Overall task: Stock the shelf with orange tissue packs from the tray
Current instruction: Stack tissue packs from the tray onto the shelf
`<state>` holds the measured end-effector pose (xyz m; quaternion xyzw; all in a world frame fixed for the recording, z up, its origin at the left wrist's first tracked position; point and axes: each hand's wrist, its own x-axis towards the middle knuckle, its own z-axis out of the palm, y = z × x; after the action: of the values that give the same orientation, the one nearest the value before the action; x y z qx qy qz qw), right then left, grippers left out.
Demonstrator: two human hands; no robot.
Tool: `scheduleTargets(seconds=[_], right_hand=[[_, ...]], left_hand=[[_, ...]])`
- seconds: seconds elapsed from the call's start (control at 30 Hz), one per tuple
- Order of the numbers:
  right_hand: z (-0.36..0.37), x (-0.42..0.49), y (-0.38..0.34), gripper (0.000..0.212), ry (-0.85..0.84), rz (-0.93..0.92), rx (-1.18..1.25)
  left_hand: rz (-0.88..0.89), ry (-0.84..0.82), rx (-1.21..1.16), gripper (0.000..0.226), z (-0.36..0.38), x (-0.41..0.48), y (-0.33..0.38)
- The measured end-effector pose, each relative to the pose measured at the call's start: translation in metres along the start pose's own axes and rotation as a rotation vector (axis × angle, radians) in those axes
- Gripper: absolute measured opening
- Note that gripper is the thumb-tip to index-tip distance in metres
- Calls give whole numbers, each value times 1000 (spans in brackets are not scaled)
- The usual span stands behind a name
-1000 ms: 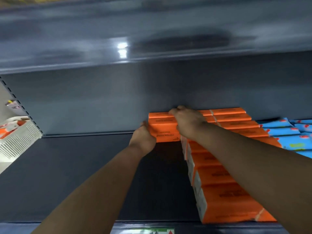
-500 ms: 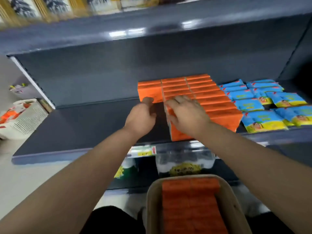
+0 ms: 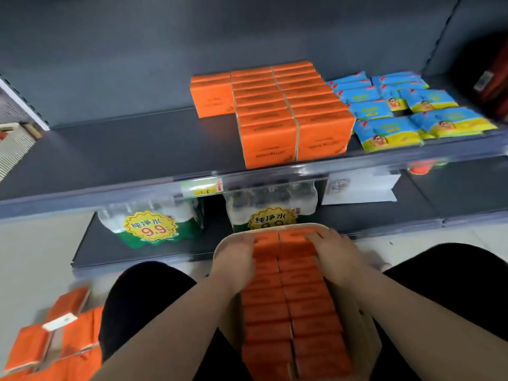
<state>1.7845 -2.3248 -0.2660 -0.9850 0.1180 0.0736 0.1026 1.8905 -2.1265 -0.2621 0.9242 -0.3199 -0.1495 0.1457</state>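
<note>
Our left fingers (image 3: pixel 245 240) lie close together at the far left corner of the beige tray (image 3: pixel 275 226), their tips against the outer edge of the left row. We cannot tell whether they clamp a pack. Our right fingers (image 3: pixel 320 238) rest fairly straight and slightly apart on top of the far packs in the right row, holding nothing. The left hand (image 3: pixel 235 261) covers the tray's left wall, and the right hand (image 3: pixel 337 255) lies over its right side.

The orange tissue packs in the tray (image 3: pixel 303 312) stand on edge in two tight rows, and the tray sits between our knees. On the dark shelf (image 3: pixel 123 149) above, more orange tissue packs (image 3: pixel 275 114) fill two rows running front to back, with a short third row started at the back on their left. Blue wipe packs (image 3: pixel 390 133) lie just beside them on the right. Bottled water multipacks (image 3: pixel 149 225) stand on the lower shelf.
</note>
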Motion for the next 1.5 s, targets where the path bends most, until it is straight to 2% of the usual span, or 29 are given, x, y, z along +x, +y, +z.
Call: scheduleTargets(seconds=[0.2,0.43,0.67,0.77,0.87,1.03,1.2,1.3,1.5], right_hand=[[21,29,0,45,-8,28,-22],[40,46,-3,46,-59,89,-98],[48,43,5,35,-27,100,-146],[45,36,8,32,-93,162,-54],[41,24,3,31,-155,152,-66],[47,9,3,35,-229,145,-80],[45,7,1,32,-226,134,-57],[37,5,-6,36,-188,136,-49],[14,-10,-23,41,-41,98,-41]], left_hand=[[-26,-78,184,41,22,22,-2],[-105,-55,182,41,29,37,-3],[-1,14,392,41,36,42,-5],[41,24,447,39,40,47,-7],[54,8,482,38,45,52,-7],[50,-100,584,32,55,50,-3],[-64,-184,428,29,53,45,-7],[-141,-130,247,30,45,33,-10],[-80,72,127,31,11,7,-9]])
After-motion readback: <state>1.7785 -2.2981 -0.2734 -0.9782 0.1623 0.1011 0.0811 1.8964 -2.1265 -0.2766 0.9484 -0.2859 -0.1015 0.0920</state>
